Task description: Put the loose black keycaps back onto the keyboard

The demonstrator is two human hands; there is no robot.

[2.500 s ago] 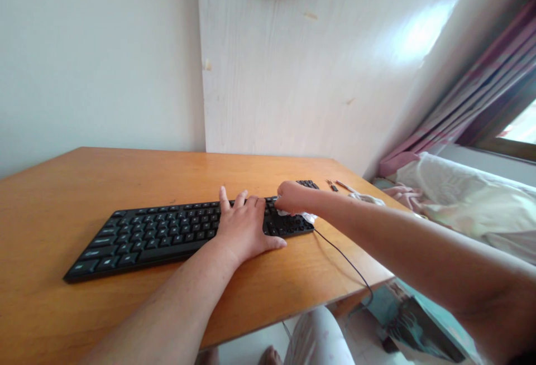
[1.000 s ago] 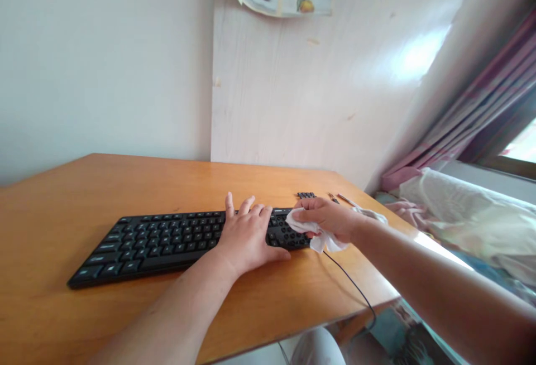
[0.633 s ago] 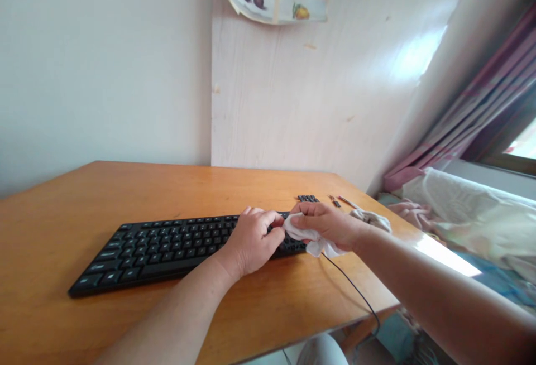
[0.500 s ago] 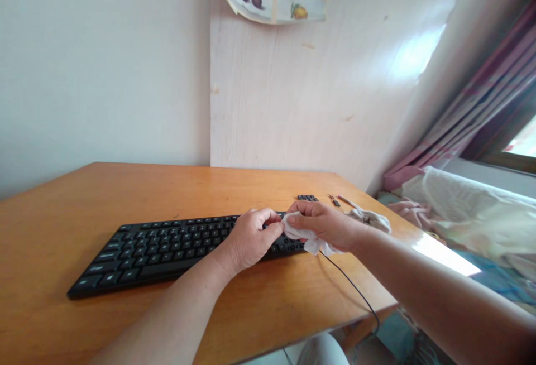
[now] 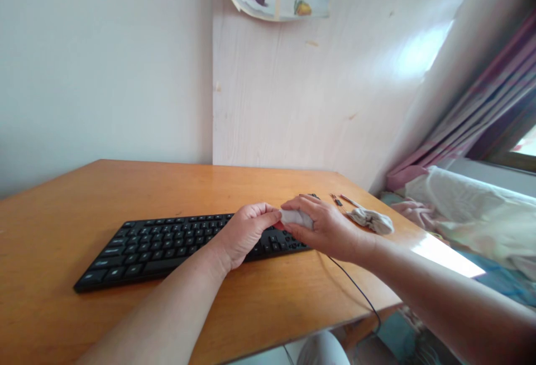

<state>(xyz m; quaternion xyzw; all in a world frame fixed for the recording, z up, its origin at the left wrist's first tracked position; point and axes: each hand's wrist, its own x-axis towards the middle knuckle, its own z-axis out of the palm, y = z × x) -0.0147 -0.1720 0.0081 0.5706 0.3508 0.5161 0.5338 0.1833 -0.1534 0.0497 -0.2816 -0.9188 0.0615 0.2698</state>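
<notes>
A black keyboard [image 5: 167,245] lies on the wooden table, and number keys are off its right end, where bare sockets show. Just above that end, both hands meet at a white tissue [image 5: 296,218]. My left hand [image 5: 248,231] pinches the tissue's left tip between thumb and fingers. My right hand [image 5: 324,228] is curled around the rest, thumb below and fingers above. Part of the tissue is hidden in the right palm. Behind the right hand, only a sliver of the loose black keycaps [image 5: 315,195] shows.
On the table [image 5: 167,186], a crumpled grey-white cloth [image 5: 371,221], a pen-like stick [image 5: 350,201] and a small black-ended tool [image 5: 337,200] lie at the right. The keyboard's cable [image 5: 355,287] runs over the front edge. Bedding [image 5: 469,209] is beyond.
My left hand has lifted off the keyboard, where it lay spread, and now pinches the tissue. My right hand, earlier pressing the tissue on the bare sockets, has raised it and wrapped around it.
</notes>
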